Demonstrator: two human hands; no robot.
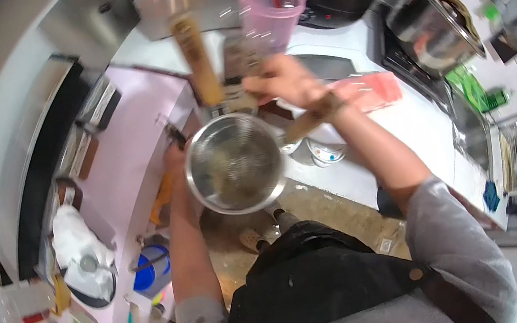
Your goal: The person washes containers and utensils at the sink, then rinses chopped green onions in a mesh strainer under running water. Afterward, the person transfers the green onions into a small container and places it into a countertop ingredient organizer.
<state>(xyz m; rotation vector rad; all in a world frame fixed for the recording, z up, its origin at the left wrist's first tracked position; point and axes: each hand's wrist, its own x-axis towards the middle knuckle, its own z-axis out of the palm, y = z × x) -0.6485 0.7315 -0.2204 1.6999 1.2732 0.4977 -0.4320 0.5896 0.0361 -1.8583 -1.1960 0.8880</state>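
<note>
The round, shiny metal bowl (pixel 235 164) was being handled beside the left hand (pixel 176 156), whose finger closure was hidden. Beyond it, the right hand's (pixel 290 83) blurred fingers curled, any pinch unclear, near a pink plastic cup (pixel 266 25). Moving the bowl called for a level rim.

Shiny metal bowl (pixel 235 164), smooth translucent pink plastic cup (pixel 271 17), matt black cloth apron (pixel 331 280).

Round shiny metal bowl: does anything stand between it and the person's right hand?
In part, yes: a straight brown handle slants from beside the bowl's rim up to the right hand's wrist. Whether it belongs to the bowl, I cannot tell.
</note>
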